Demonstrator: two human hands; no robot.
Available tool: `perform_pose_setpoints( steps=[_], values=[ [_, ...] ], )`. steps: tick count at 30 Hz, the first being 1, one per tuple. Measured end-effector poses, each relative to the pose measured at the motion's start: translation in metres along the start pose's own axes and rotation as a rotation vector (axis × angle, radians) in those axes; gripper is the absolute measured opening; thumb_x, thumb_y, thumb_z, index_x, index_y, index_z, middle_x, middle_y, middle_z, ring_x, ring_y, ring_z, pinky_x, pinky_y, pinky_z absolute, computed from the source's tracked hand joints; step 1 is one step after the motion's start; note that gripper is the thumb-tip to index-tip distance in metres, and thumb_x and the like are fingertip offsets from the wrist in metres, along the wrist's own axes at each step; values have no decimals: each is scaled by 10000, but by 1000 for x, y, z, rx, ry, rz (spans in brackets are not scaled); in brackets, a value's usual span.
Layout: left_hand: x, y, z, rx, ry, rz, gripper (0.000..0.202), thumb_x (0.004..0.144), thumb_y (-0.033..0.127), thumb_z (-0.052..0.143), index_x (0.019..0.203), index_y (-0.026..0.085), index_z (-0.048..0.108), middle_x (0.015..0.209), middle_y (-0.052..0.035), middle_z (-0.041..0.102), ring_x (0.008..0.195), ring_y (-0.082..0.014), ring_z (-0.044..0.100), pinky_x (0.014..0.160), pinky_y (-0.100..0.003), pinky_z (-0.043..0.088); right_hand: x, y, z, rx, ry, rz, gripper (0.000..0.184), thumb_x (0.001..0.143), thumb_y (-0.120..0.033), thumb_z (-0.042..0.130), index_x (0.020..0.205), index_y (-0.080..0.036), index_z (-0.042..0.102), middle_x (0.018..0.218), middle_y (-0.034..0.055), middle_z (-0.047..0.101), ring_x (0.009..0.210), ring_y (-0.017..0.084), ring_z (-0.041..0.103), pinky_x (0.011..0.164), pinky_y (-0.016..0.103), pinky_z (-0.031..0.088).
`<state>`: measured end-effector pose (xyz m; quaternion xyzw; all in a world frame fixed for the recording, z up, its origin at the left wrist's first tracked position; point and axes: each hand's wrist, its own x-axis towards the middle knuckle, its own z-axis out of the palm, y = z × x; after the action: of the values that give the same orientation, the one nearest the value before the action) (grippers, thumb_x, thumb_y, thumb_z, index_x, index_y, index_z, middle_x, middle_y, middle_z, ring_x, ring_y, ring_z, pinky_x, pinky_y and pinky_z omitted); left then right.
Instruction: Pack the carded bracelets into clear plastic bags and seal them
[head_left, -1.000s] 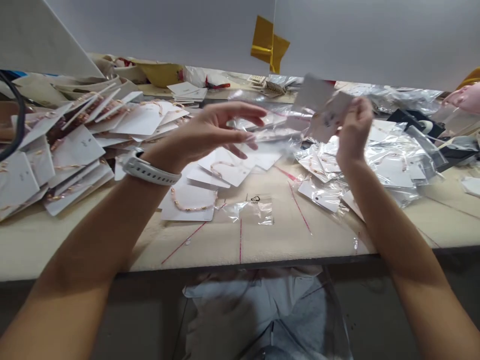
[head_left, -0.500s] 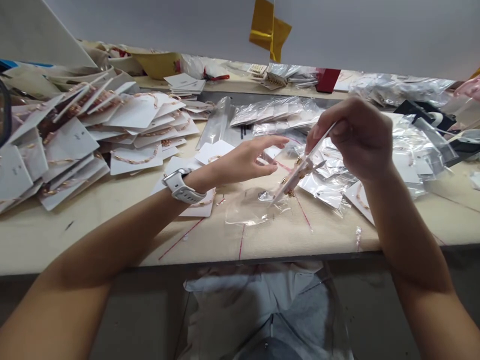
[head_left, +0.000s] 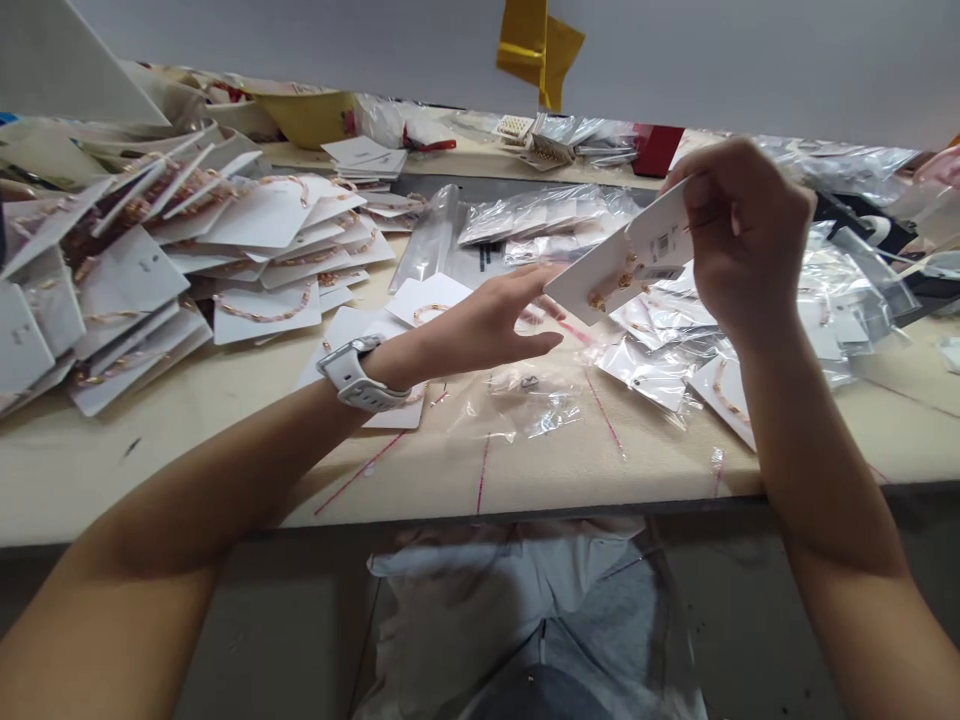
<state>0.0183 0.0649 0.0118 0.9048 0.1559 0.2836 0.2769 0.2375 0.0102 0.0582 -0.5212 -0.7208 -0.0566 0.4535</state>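
My right hand (head_left: 750, 235) pinches the upper corner of a white jewelry card (head_left: 600, 275), raised and tilted above the table. Gold pieces and a printed barcode show on its near face. My left hand (head_left: 499, 315), with a white watch (head_left: 360, 375) on the wrist, is held out with its fingers apart, close to the card's lower left end. Whether a fingertip touches the card is hidden. Below the hands lies a clear plastic bag (head_left: 517, 405). White cards with a bracelet (head_left: 431, 312) lie under my left wrist.
A large heap of bracelet cards (head_left: 262, 225) fills the left side. Bagged cards (head_left: 649, 365) lie at the right and bagged stacks (head_left: 540, 220) behind. A yellow bowl (head_left: 307, 118) and red-handled pliers (head_left: 427, 140) sit at the back. The table's front edge (head_left: 555, 510) is near my body.
My right hand has lifted the card up and to the right and turned its barcode side toward me. My left hand stays nearly in place, fingers spread.
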Motion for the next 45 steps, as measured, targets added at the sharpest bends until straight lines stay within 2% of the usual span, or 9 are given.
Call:
perform_pose_setpoints(
  steps=[7,14,18,22,25,28,31,38,45],
  values=[
    [2,1,0,-70,40,-35,533,815,234,622,1334,211,505,1312,-82,567,1094,-211,609,894,-297,563,-4,-2,9,-218,-2,-106,347,993,-340,313,925,-280,648,847,25,660,741,173,593,767,322,468],
    [2,2,1,-77,98,-13,482,798,234,654,1270,254,557,1330,-33,569,1163,-225,571,910,-301,544,-10,-4,19,-423,-66,-149,354,995,-288,322,1123,-322,650,1009,21,703,956,212,651,809,330,487],
    [3,4,3,-157,110,-85,438,791,290,689,1215,245,591,1228,-34,625,1094,-223,609,869,-301,551,-18,-6,33,-375,-111,-196,381,1015,-318,299,1209,-290,626,1035,24,703,956,228,647,824,361,490],
    [5,3,3,-256,211,-155,247,843,288,639,1072,199,665,1080,-36,676,1003,-204,641,799,-297,571,-22,-13,41,-260,-114,-171,389,1016,-395,308,1253,-264,587,1131,41,661,1042,252,598,936,412,453],
    [6,2,-1,-312,281,-216,210,839,261,658,1029,177,684,1070,-47,686,969,-199,654,803,-315,577,-22,-17,40,-300,-49,-165,362,1005,-363,313,1185,-228,596,1196,69,613,1120,266,542,1007,441,401],
    [7,0,-8,-351,403,-250,208,831,247,671,1029,185,686,1036,-45,694,928,-190,667,795,-313,572,-24,-14,46,-368,-70,-199,336,998,-306,290,1068,-249,614,1057,63,643,1103,258,542,1016,463,380],
    [7,-3,-11,-384,506,-289,198,826,240,671,1019,200,685,1011,-37,699,952,-199,666,818,-315,558,-28,-7,60,-386,-120,-276,261,972,-329,392,1091,-233,603,940,59,656,1101,269,536,989,468,391],
    [9,-4,-14,-418,493,-244,120,859,232,631,947,184,697,907,-20,687,893,-165,637,829,-324,536,-29,-3,65,-266,-151,-294,205,967,-348,471,947,-229,638,864,31,674,1010,236,532,908,400,413],
    [10,8,-31,-445,469,-261,204,889,268,567,1019,226,719,1067,-35,696,820,-155,669,795,-327,576,-22,-7,50,-230,-10,-272,239,978,-372,465,895,-259,658,881,29,666,1070,247,509,947,444,386]
  ],
)
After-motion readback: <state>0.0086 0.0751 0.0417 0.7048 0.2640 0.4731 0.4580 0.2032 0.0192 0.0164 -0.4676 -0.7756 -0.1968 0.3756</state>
